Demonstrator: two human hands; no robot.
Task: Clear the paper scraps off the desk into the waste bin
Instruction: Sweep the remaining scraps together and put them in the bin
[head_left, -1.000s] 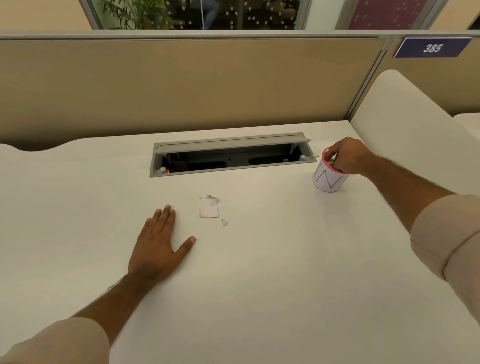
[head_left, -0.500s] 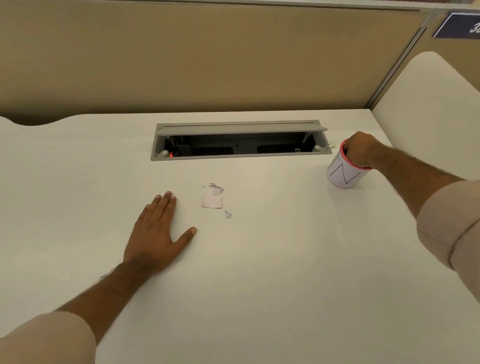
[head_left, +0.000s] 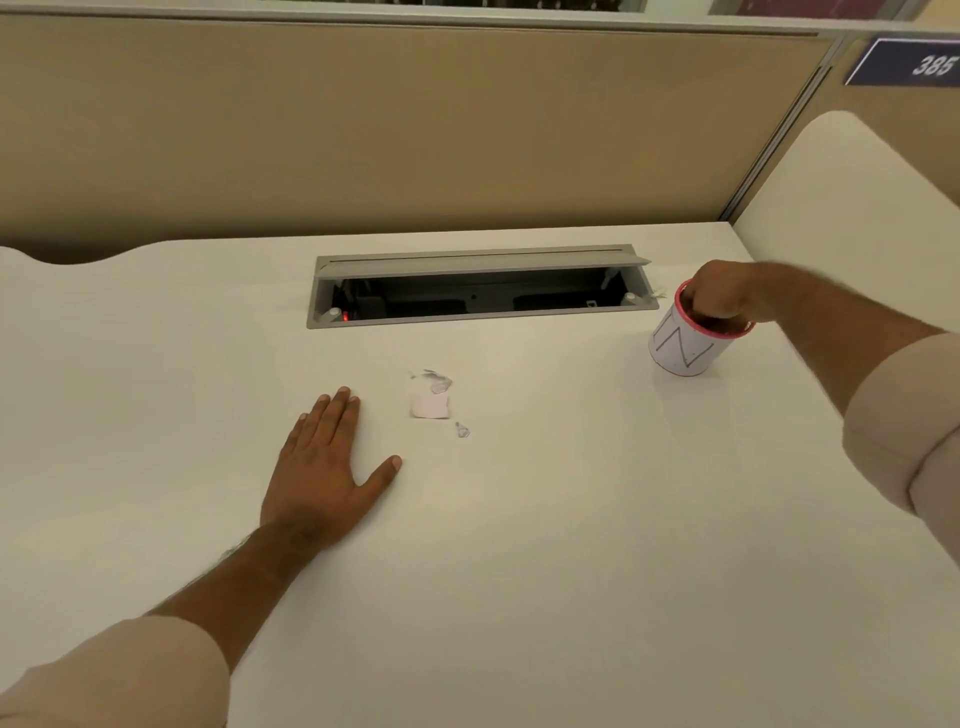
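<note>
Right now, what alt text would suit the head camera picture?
A person's right hand reaches into a small white waste bin on a white desk, while the left hand lies flat beside three paper scraps, near an open cable tray.

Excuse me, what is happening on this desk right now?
A person is clearing paper scraps from a white desk. The right hand is at the mouth of a small white bin with a red rim, fingers curled down into it; whether it holds a scrap is hidden. The left hand rests flat on the desk. A few paper scraps lie beside it, not yet picked up.
</note>
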